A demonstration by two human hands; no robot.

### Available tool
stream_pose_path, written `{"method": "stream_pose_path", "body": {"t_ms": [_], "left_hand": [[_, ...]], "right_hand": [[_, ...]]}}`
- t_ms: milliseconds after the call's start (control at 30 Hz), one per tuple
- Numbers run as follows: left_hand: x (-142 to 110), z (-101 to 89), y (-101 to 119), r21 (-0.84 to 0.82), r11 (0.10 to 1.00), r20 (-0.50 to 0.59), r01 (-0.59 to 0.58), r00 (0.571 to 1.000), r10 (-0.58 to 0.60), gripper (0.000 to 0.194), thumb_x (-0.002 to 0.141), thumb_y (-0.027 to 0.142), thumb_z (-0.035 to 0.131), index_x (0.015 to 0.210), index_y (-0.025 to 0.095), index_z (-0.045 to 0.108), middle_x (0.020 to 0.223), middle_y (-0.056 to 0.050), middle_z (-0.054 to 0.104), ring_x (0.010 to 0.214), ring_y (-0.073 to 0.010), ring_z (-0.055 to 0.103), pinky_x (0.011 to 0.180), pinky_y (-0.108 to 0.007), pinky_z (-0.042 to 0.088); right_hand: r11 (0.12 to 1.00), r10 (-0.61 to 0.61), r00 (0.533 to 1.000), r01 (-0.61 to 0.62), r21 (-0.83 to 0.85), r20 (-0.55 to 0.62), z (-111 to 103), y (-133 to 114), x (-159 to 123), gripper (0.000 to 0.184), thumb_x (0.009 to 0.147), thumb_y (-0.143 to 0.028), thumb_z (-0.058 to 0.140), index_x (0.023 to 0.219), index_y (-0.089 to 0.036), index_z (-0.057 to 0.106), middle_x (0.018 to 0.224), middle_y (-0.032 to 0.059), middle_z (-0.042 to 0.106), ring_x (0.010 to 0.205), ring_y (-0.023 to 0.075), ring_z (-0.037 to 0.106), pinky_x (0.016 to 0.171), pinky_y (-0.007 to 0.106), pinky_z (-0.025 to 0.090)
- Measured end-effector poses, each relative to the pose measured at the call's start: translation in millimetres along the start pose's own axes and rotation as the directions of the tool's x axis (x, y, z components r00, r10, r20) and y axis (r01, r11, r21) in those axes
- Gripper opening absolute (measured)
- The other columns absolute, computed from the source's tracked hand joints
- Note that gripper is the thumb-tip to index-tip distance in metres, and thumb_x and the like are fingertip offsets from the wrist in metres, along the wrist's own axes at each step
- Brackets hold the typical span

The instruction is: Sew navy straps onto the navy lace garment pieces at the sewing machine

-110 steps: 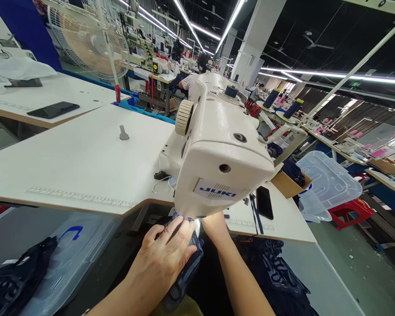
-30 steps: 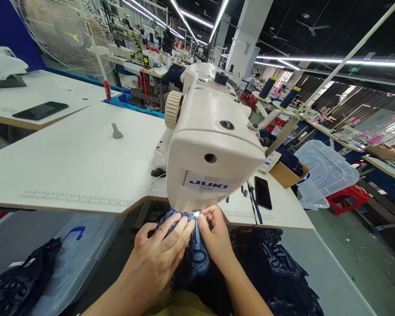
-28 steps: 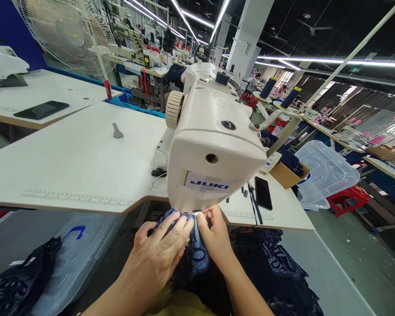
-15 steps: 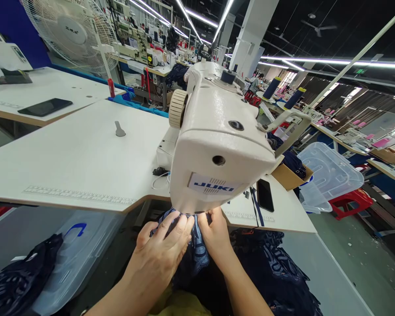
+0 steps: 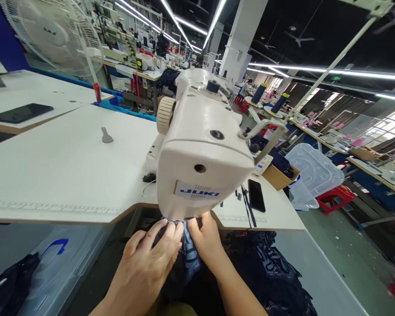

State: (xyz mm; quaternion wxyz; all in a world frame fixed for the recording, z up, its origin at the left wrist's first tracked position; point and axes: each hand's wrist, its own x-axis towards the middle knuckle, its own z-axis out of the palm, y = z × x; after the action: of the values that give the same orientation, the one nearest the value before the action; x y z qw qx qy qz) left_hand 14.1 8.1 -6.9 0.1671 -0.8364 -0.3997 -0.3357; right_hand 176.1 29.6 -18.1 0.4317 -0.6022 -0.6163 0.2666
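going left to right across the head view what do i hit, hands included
Phone on the far-left table → small grey flat piece → left hand → blue patterned fabric → right hand → black phone on the right → red stool.

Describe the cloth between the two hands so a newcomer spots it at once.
Find the big white sewing machine marked JUKI. Just below its front, the left hand and right hand touch a patterned cloth. It shows paler blue between them, unlike the mostly dark pile further right, which neither hand holds.
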Motion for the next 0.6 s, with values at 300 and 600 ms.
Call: {"method": "stream_pose_path", "body": {"t_ms": [300, 600], "left_hand": [[-7.8, 8.3, -2.6, -0.082, 0.995, -0.045, 0.064, 0.997, -0.068, 0.032, 0.098, 0.028, 0.036, 0.120, 0.027, 0.060, 0.111, 0.003, 0.070, 0.105, -0.0190, 0.059, 0.090, -0.036, 0.034], [-14.2, 5.7, 1.1, 0.012, 1.000, 0.059, -0.021, 0.998, 0.020, 0.041, 0.092, 0.049, 0.045, 0.125, 0.028, 0.056, 0.118, -0.001, 0.065, 0.115, -0.0224, 0.051, 0.096, -0.037, 0.029]], "right_hand": [[1.000, 0.023, 0.998, -0.023, 0.012, 0.066, -25.3, 23.3, 1.4, 0.016, 0.089, -0.033, 0.051, 0.082, -0.020, 0.056, 0.076, 0.0001, 0.058, 0.075, 0.0167, 0.055, 0.070, 0.027, 0.041], [0.980, -0.029, 0.988, 0.058, -0.188, 0.151, -93.2, 54.5, -16.8, 0.017, 0.086, -0.037, 0.059, 0.078, -0.022, 0.055, 0.083, 0.0013, 0.056, 0.082, 0.0195, 0.053, 0.075, 0.028, 0.039]]}}
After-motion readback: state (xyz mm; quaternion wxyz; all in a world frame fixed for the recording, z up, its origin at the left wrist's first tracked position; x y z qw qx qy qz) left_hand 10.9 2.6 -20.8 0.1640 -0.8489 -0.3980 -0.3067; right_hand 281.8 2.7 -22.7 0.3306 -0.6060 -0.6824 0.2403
